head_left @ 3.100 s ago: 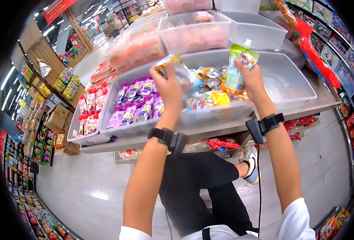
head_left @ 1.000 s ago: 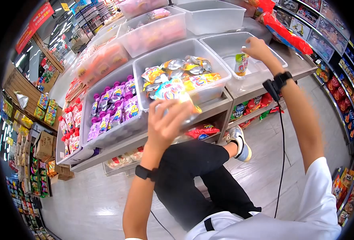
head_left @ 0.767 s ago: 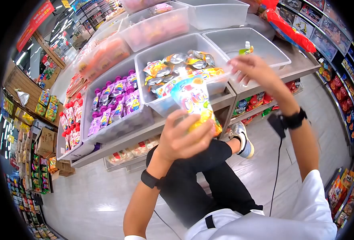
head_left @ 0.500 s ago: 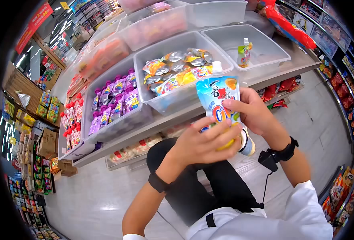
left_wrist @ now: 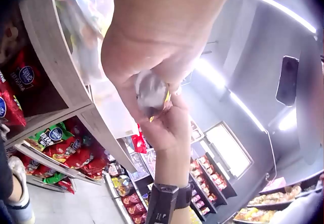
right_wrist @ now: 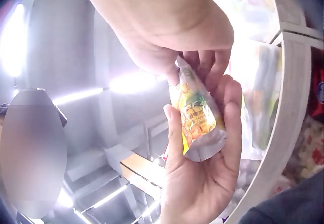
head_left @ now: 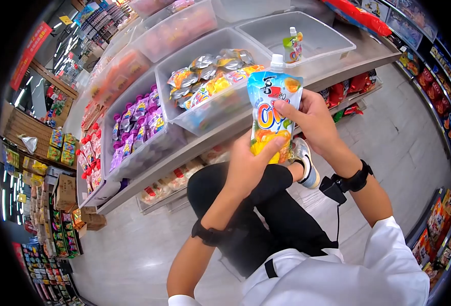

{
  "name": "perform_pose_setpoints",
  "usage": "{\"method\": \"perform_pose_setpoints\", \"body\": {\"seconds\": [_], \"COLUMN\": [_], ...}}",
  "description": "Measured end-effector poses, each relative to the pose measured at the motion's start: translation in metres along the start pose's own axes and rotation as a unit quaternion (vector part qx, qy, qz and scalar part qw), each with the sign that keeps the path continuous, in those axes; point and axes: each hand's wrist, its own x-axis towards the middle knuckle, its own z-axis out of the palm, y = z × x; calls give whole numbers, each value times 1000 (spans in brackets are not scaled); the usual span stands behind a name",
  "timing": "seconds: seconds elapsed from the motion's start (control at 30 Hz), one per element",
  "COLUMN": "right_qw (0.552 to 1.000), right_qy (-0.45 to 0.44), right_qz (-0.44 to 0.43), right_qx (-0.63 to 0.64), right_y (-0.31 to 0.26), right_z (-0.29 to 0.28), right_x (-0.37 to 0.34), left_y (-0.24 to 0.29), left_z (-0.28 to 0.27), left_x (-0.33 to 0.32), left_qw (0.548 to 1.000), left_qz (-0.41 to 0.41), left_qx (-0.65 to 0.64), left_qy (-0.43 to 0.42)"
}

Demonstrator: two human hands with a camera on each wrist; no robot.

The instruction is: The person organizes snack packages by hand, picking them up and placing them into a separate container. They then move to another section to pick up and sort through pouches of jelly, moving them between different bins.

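Both hands hold one spouted drink pouch, blue at the top and yellow with fruit below, upright with its white cap uppermost. My left hand grips its lower left part, thumb across the front. On the upper right edge, my right hand pinches it between thumb and fingers. The pouch's silvery bottom shows between the hands in the left wrist view. A small green spouted pouch stands upright in the right-hand clear bin, apart from both hands.
A clear bin of orange and silver pouches sits left of centre on the wooden shelf. Purple-capped pouches fill the bin beside it. Red snack bags lie on the lower shelf. A cable hangs from the right wrist.
My right hand has left the green pouch standing in the right-hand bin and taken hold of the blue pouch. My left hand has brought that pouch back from the bins toward the body.
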Motion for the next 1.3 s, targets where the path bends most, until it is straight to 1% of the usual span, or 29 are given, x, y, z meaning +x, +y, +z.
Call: {"method": "perform_pose_setpoints", "body": {"seconds": [0.07, 0.13, 0.2, 0.27, 0.3, 0.33, 0.37, 0.43, 0.47, 0.53, 0.57, 0.6, 0.67, 0.7, 0.73, 0.77, 0.8, 0.83, 0.87, 0.93, 0.97, 1.03, 1.07, 1.13, 1.17, 1.2, 1.23, 1.27, 1.3], "right_qw": [1000, 997, 999, 998, 998, 998, 998, 997, 997, 999, 994, 990, 987, 987, 985, 981, 959, 948, 947, 908, 906, 853, 852, 867, 936, 884, 886, 950, 982], "right_qy": [-4, 6, -6, -30, -17, -5, 0, 32, 37, 9, 17, 46, 107, 72, 85, -32, -152, -155, -150, -280, -277, -421, -423, -442, -330, -173, -172, -167, -162], "right_qz": [5, -57, -32, 12, -2, -21, -19, -57, -52, -18, -80, -97, -69, -59, -56, -29, -7, -30, -30, -73, -74, -106, -113, 70, 44, 10, 8, 18, 26], "right_qx": [10, 44, 40, 58, 63, 65, 66, 32, 33, -43, 78, 88, 96, 134, 138, 190, 240, 276, 284, 303, 310, 289, 288, 219, -114, -434, -432, -263, -90], "right_y": [1, 5, -1, -5, -7, -9, -10, -14, -16, -11, -2, -6, 5, 22, 32, 42, 52, 57, 60, 57, 53, 43, 58, 117, 131, 137, 137, 131, 127], "right_z": [0, 1, -5, -12, -11, -12, -15, -22, -29, -54, -56, -66, -109, -135, -152, -163, -169, -165, -160, -153, -148, -140, -142, -142, -138, -137, -144, -153, -162], "right_x": [0, 1, -1, -3, -7, -9, -11, -12, -12, -14, -15, -20, -39, -51, -66, -82, -94, -111, -122, -137, -144, -146, -141, -132, -122, -110, -107, -106, -103], "left_y": [1, 5, 5, 9, 11, 11, 11, 10, 10, 7, 13, 14, 12, 11, 7, 7, 7, 8, 10, 17, 22, 33, 38, 46, 52, 57, 61, 63, 63], "left_z": [3, 1, 5, 8, 9, 12, 15, 18, 19, 22, 28, 28, 22, 15, 4, -3, -9, -15, -20, -28, -30, -26, -22, -14, -9, -5, -1, 1, 3], "left_x": [-1, 1, 1, 0, 1, 1, 3, 10, 14, 16, 12, 13, 11, 8, 7, 4, 2, 0, -3, -8, -11, -12, -12, -16, -17, -15, -17, -18, -19], "left_qw": [999, 999, 999, 1000, 1000, 1000, 998, 992, 993, 996, 996, 996, 999, 999, 998, 999, 999, 999, 999, 999, 999, 999, 998, 997, 997, 996, 997, 997, 996], "left_qz": [25, 18, -2, -1, 14, 7, 28, 65, 59, -9, -17, -3, 13, 17, 35, 38, 45, 40, 36, 39, 37, 42, 58, 66, 73, 85, 80, 79, 85], "left_qx": [22, 19, -23, -5, 23, 23, 46, 101, 99, 60, -26, -34, -7, -29, -23, -18, -13, -21, -27, -12, -14, -12, 7, 30, 36, 41, 19, 20, 1], "left_qy": [27, 25, 24, 9, 0, -3, -12, -35, -38, -63, -83, -79, -36, -26, -41, -29, -15, 1, 20, 22, 11, -2, 13, 30, 17, 3, -7, -4, -16]}}
